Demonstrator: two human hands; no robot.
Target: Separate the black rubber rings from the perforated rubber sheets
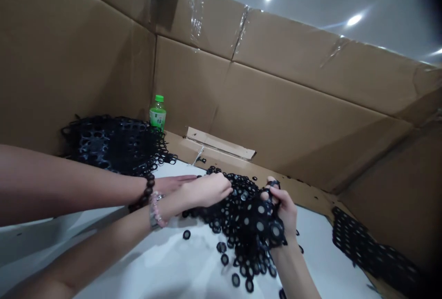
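My left hand (209,189), at the wrist with a pink bead bracelet (158,211), is closed with curled fingers over the left part of a pile of small black rings (238,197). What its fingertips pinch, if anything, is hidden. My right hand (286,204) is closed round a black perforated sheet (262,218) with pale round spots, which hangs over the pile's right side. Loose black rings with greyish centres, such as one ring (187,234), lie on the white tabletop (155,262) in front.
Another person's hand (176,184), with a dark bead bracelet, reaches in from the left behind my left hand. Black net-like scraps (110,144) are heaped at the left by a green-capped bottle (158,114). More perforated black sheets (369,248) lie at right. Cardboard walls (293,96) enclose the table.
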